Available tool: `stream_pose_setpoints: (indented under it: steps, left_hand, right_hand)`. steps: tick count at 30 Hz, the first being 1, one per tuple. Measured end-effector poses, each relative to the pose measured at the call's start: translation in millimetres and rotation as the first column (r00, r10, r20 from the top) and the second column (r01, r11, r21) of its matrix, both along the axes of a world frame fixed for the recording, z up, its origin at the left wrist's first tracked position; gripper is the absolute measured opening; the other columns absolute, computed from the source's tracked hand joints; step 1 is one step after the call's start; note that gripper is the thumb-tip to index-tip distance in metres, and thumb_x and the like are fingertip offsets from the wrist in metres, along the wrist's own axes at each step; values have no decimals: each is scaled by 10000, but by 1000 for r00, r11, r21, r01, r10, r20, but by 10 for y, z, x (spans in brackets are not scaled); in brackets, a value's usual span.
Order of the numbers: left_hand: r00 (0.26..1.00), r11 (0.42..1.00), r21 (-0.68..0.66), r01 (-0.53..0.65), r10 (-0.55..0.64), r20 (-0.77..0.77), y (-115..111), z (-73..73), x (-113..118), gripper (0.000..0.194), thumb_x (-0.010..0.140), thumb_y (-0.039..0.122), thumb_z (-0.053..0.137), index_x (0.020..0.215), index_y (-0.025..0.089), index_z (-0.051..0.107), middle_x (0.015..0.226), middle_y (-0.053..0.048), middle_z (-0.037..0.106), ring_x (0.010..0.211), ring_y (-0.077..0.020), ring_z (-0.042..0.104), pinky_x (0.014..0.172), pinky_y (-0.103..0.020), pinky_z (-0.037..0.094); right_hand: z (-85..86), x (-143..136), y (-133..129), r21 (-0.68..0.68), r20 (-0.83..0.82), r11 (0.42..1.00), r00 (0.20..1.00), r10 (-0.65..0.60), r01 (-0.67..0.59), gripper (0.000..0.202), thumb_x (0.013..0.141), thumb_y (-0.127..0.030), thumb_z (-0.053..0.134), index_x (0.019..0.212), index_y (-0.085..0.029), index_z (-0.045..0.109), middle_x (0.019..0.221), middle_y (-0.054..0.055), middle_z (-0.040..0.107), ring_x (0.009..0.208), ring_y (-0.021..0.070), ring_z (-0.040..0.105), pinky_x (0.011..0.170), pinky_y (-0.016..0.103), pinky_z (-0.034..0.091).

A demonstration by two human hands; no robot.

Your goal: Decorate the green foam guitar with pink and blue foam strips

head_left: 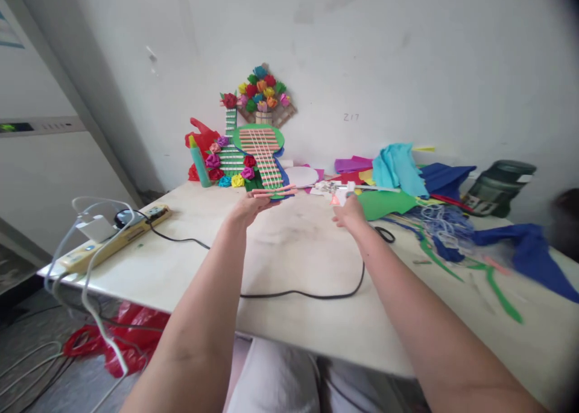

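My left hand (253, 208) is closed round the near, narrow end of a guitar-shaped craft (262, 151). The craft has a green and blue backing, rows of pink sticks and white strings running lengthwise. It is tilted up over the table, and two pink sticks lie crosswise by my fingers. My right hand (350, 214) grips a white hot glue gun (342, 194), its tip pointing left toward the craft. A pale glue stick (380, 189) sticks out of its back. The gun's tip stands apart from the craft. My right fingers are partly hidden behind the gun.
Behind the craft stand a green guitar with paper roses (230, 160) and a flower picture (262, 90). A green tube (199, 163) stands left. A black cord (294, 292) crosses the table near a power strip (113, 241). Coloured felt (398, 169), string (446, 223) and a dark jar (500, 187) lie right.
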State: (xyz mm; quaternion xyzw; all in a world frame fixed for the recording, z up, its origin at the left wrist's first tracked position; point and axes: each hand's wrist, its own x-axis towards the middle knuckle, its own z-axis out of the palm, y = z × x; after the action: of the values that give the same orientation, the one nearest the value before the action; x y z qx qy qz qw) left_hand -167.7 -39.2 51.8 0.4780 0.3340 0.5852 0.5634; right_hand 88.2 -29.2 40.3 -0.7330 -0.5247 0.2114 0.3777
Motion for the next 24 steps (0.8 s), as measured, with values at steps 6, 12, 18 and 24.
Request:
stream_pose_setpoints:
  steps: [6, 12, 18, 24]
  left_hand:
    - [989, 965, -225, 137, -147, -29, 116, -296, 555, 142, 618, 1, 630, 741, 66, 657, 819, -120, 703, 785, -222, 674, 842, -348, 504]
    - [956, 912, -402, 83, -187, -225, 173, -366, 882, 165, 657, -35, 596, 753, 83, 660, 783, -121, 703, 696, -200, 677, 611, -251, 538]
    - [962, 920, -389, 44, -143, -231, 149, -371, 872, 170, 683, -46, 573, 792, 61, 646, 773, -123, 697, 660, -193, 678, 637, -262, 561]
    - [973, 922, -381, 70, -146, -176, 151, -389, 842, 159, 701, -34, 563, 815, 37, 647, 789, -147, 694, 696, -213, 685, 695, -289, 567]
  right_hand:
    - [-77, 360, -114, 131, -374, 991, 925, 68, -20, 205, 659, -185, 612, 829, -168, 497, 473, -48, 522, 360, 109, 503, 325, 196, 369]
    - [-216, 492, -230, 153, -664, 968, 706, 248, -197, 150, 582, -219, 613, 677, -163, 511, 388, -56, 490, 338, 90, 454, 300, 177, 311]
    - [-279, 555, -239, 175, -681, 909, 620, 390, -379, 214, 533, -197, 643, 699, -161, 513, 453, -10, 587, 383, 125, 523, 346, 213, 398]
    - [-234, 576, -295, 197, -616, 849, 612, 496, -490, 216, 598, -265, 661, 728, -151, 531, 524, 36, 647, 304, 90, 461, 300, 196, 331]
